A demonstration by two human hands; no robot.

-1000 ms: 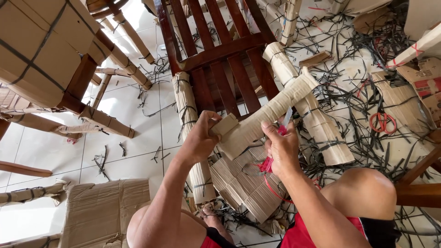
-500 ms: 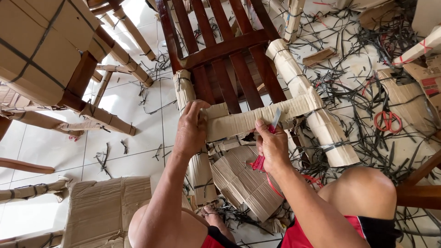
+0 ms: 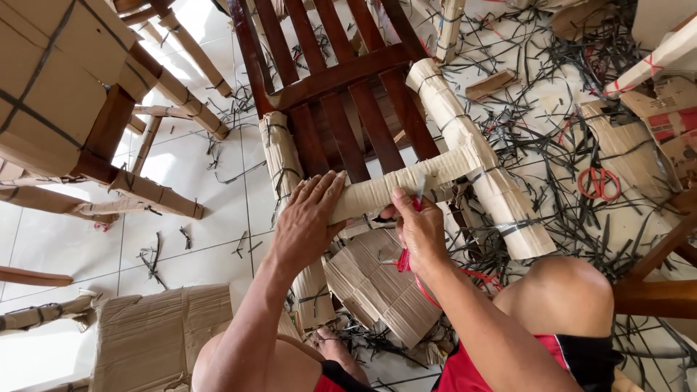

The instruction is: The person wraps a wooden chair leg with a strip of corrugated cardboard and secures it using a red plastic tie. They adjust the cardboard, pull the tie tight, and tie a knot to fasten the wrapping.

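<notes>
Head view. Item: cardboard-wrapped rail (image 3: 406, 183) of a dark wooden chair (image 3: 341, 80) lying on the white tiled floor (image 3: 210, 218); the rail runs crosswise, from the wrapped leg (image 3: 287, 189) at its left end up to the wrapped leg (image 3: 472, 152) at its right end.

Left hand (image 3: 308, 221): palm down over the rail's left end, fingers spread nearly flat and pressing the cardboard, fingertips (image 3: 330, 181) reaching the rail's far edge; not curled round it.

Right hand (image 3: 421, 232): just beside the left, under the rail's near edge, fingers closed round a red strap (image 3: 404, 260), with a small grey tool tip showing above the thumb; what that tool is cannot be told. The strap trails toward the person's knee (image 3: 570, 290).

Surroundings: folded cardboard pieces (image 3: 377, 290) lie directly below the rail, touching the left leg's wrapping. Red-handled scissors (image 3: 599, 181) lie well apart toward the floor's right edge, among black strap offcuts (image 3: 552, 123) that litter the right half densely. A second wrapped chair (image 3: 65, 94) fills the upper left corner; a flat cardboard sheet (image 3: 160, 337) sits at the lower left edge.

Open room: bare tiles between the left leg and the second chair, with few offcuts; the right side is crowded.
</notes>
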